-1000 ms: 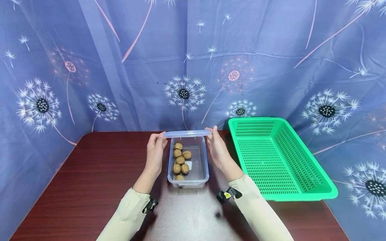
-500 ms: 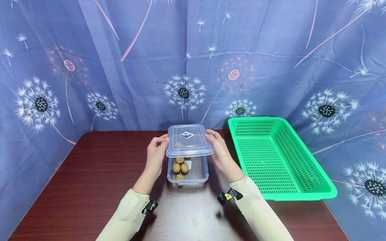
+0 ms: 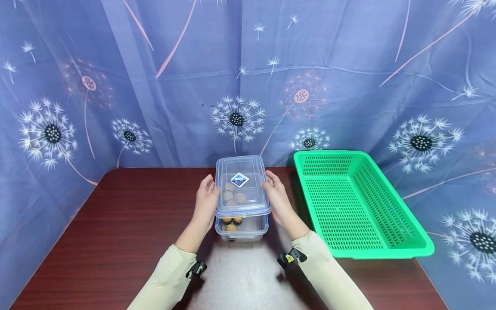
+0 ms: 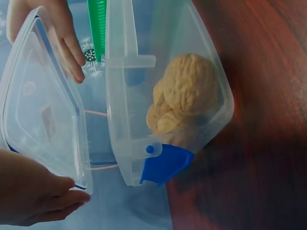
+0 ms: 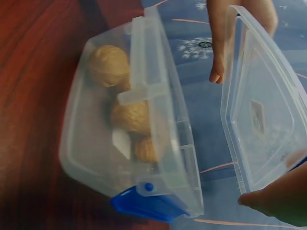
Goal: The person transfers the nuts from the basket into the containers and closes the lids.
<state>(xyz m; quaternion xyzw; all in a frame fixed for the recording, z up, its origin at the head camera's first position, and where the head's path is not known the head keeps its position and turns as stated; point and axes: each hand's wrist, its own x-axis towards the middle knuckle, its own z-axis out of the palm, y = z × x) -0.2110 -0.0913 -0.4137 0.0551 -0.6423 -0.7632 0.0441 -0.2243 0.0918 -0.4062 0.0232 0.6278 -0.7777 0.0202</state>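
Observation:
A clear plastic lid [image 3: 248, 165] with a blue rim and a diamond label is above the clear food container [image 3: 242, 236]. My left hand [image 3: 206, 201] grips its left edge, and my right hand [image 3: 280, 199] holds the right edge. Both wrist views show a gap between lid [image 4: 48, 91] and container [image 5: 72, 148]. Several walnuts [image 3: 231, 228] lie inside, partly seen through the lid. In the left wrist view, a blue latch [image 4: 165, 164] hangs out from the container's side; a second blue latch [image 5: 148, 205] appears in the right wrist view.
A green slotted plastic basket [image 3: 345, 211] stands to the right of the container on the dark red wooden table [image 3: 128, 232]. Behind the table hangs a blue curtain [image 3: 178, 107] with dandelion prints.
The lid, seen edge-on at first, has tilted to show its top and come nearer over the container, covering most of the walnuts. Both hands have moved slightly along its sides.

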